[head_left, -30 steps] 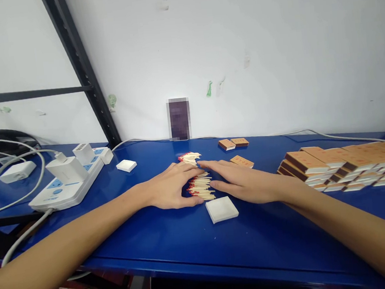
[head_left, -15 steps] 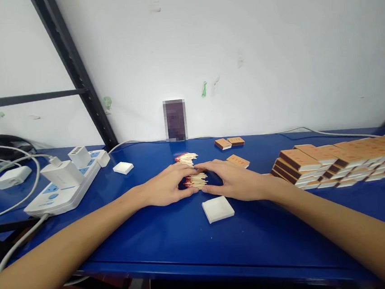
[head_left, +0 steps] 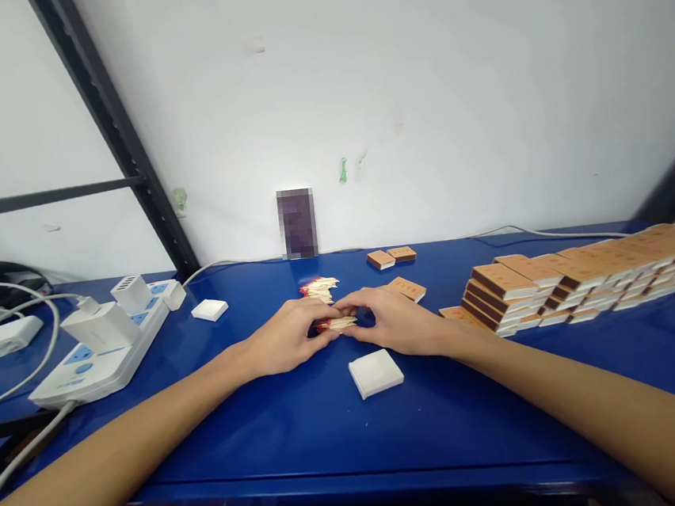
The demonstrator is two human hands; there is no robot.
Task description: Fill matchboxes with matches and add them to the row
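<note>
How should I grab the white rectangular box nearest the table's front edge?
Probably pinch the white rectangular box by its left and right sides, from the near side: it lies flat, those sides look free, and red-tipped wooden matches sit beyond.

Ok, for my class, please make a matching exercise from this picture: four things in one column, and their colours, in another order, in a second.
Column one
1. Matches
2. Table
3. Matchbox stack
4. Power strip

Column two
A. Orange on top, with brown sides showing
B. Mostly white, with blue patches
C. Pale, with red tips
D. Blue

Right pairs
1-C; 2-D; 3-A; 4-B
</note>
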